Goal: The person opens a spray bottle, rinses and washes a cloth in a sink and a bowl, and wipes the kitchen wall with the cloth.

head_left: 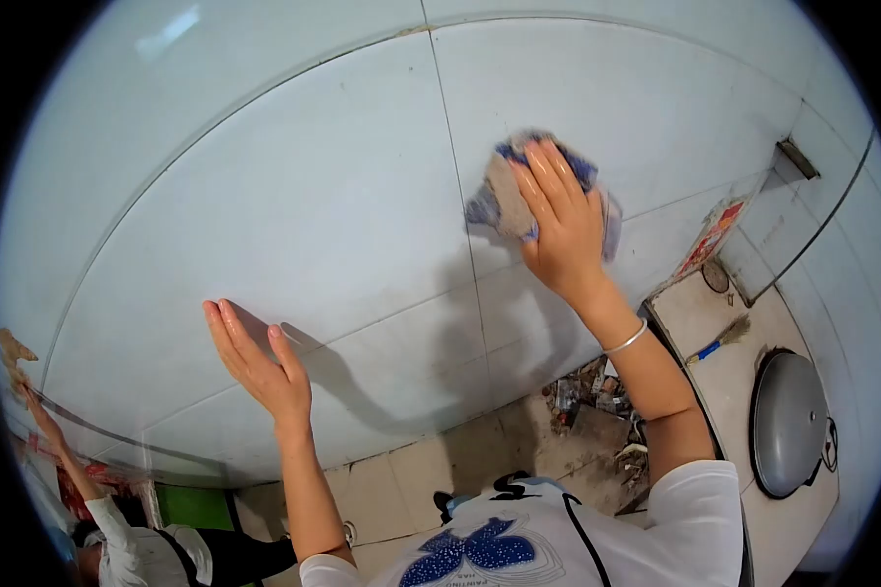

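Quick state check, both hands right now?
Left hand: open, holding nothing; wall contact unclear.
Right hand: open, laid over a bunched cloth against the tiled wall.

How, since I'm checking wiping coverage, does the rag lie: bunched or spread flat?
Bunched: under the right hand, the rag shows crumpled folds and uneven edges against the tiled wall.

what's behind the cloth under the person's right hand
The pale tiled wall shows around the cloth and the right hand. The patch directly behind is covered, so any marks or dirt there cannot be seen.
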`<state>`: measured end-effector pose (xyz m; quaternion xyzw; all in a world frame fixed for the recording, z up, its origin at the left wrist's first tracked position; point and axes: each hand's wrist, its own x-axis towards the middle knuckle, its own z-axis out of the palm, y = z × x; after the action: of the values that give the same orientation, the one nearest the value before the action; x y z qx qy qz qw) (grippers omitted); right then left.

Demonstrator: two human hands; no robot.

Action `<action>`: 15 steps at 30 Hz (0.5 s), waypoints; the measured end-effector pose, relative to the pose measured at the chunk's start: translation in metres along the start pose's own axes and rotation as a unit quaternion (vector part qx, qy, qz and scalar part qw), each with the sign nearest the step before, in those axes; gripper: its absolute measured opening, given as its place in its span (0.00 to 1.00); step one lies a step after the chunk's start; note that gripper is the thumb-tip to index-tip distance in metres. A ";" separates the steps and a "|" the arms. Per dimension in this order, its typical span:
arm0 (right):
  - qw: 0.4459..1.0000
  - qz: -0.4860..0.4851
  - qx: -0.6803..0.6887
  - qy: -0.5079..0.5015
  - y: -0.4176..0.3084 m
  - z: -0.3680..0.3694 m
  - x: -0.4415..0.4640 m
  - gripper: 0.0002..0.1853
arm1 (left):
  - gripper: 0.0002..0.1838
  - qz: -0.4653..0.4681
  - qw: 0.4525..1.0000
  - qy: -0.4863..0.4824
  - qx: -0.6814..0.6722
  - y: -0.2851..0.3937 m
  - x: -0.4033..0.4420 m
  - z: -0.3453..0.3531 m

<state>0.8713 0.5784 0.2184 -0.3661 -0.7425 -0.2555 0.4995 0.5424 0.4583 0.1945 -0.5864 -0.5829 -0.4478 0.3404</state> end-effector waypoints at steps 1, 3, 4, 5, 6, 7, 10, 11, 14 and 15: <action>1.000 0.005 -0.013 0.009 -0.001 0.000 -0.008 0.33 | 0.30 0.000 1.000 0.000 -0.002 0.000 0.000 -0.002; 0.999 0.008 -0.025 0.018 0.004 0.002 -0.010 0.33 | 0.30 0.004 1.000 -0.013 -0.003 -0.002 -0.001 -0.004; 0.999 -0.002 -0.026 0.038 0.000 -0.006 0.007 0.33 | 0.30 0.007 1.000 -0.018 -0.004 -0.003 -0.001 -0.005; 0.998 -0.016 -0.026 0.059 -0.001 -0.010 0.020 0.33 | 0.30 0.008 1.000 -0.016 -0.003 -0.003 0.000 -0.004; 0.998 -0.016 -0.026 0.057 -0.001 -0.009 0.025 0.33 | 0.30 0.007 1.000 -0.014 -0.001 -0.003 0.000 -0.004; 0.997 -0.015 -0.023 0.075 -0.001 -0.008 0.029 0.33 | 0.30 0.005 1.000 -0.015 0.000 -0.001 -0.001 -0.005; 0.998 -0.004 -0.025 0.061 -0.001 0.001 -0.001 0.34 | 0.29 0.002 1.000 -0.020 -0.006 -0.001 0.002 -0.008; 0.999 0.004 -0.031 0.029 0.002 0.003 -0.014 0.34 | 0.29 0.007 1.000 -0.024 -0.006 -0.004 0.001 -0.007; 0.998 -0.012 -0.049 0.033 0.001 -0.009 0.007 0.34 | 0.29 0.012 1.000 -0.024 -0.003 -0.005 0.001 -0.007; 0.998 -0.018 -0.052 0.035 -0.002 -0.014 0.018 0.34 | 0.29 0.011 1.000 -0.024 0.002 -0.006 0.000 -0.008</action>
<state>0.8732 0.5718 0.2398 -0.3687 -0.7167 -0.3156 0.5007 0.5358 0.4513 0.1966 -0.6024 -0.5854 -0.4285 0.3328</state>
